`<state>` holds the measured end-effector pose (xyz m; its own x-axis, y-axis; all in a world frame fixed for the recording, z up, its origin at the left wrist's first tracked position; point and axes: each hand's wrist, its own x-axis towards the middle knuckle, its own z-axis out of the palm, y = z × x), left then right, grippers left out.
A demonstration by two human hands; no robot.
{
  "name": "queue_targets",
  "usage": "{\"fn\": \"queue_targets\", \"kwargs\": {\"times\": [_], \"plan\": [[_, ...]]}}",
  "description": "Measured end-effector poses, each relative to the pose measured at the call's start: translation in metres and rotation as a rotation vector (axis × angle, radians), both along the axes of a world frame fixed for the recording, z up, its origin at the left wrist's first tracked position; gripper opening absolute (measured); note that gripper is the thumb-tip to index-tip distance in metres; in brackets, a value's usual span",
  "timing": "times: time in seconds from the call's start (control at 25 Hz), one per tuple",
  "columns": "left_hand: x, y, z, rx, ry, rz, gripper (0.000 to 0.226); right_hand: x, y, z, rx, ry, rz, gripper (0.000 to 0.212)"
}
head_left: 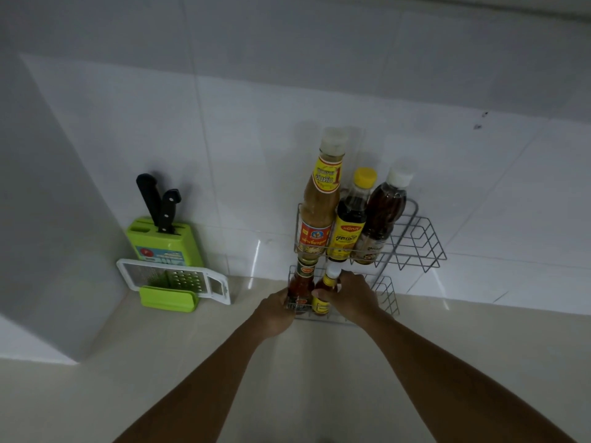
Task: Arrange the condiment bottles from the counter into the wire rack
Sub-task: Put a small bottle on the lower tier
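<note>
From the head camera, a two-tier grey wire rack (419,241) stands on the pale beige desk (160,378) against the white tiled wall (256,123). Its upper tier holds three upright bottles side by side: at the left a tall bottle of tan sauce with a yellow and red label and a whitish cap (321,199), in the middle a shorter dark-sauce bottle with a yellow cap (351,215), and at the right a reddish-brown sauce bottle with a white cap (383,215); the right part of this tier is bare wire. In the lower tier stand a red chilli-sauce bottle with a dark neck label (302,282) and, just to its right, a small yellow-labelled bottle with a white cap (326,292). The left hand (276,311) is curled at the front left corner of the lower tier, fingers against the wire and the red bottle; whether it grips either I cannot tell. The right hand (350,297) is closed around the small yellow-labelled bottle, thumb across its front. Well to the left, a lime-green plastic knife block with two black-handled knives (164,235) stands by the wall, and a white-framed metal grater on a green stand (174,284) leans in front of it.
</note>
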<state>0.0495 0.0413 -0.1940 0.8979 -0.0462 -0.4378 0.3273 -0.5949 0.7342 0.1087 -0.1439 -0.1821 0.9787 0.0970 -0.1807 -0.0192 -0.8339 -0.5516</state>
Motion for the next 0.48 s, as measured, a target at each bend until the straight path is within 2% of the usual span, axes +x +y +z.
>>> {"fn": "queue_targets", "kwargs": {"times": [0.12, 0.2, 0.36, 0.48], "plan": [[0.001, 0.000, 0.003, -0.006, 0.043, -0.020, 0.069, 0.003, -0.002, -0.001, -0.045, 0.057, 0.037, 0.066], [0.001, -0.002, 0.008, 0.018, 0.075, -0.025, 0.063, 0.002, -0.007, -0.002, -0.017, 0.100, 0.073, 0.074], [-0.008, -0.005, 0.034, 0.174, 0.148, -0.009, 0.064, -0.016, -0.026, 0.000, 0.075, 0.078, 0.076, 0.095], [-0.023, -0.014, 0.065, 0.248, 0.088, -0.075, 0.053, -0.045, -0.045, 0.002, 0.154, 0.004, 0.049, 0.080]]}}
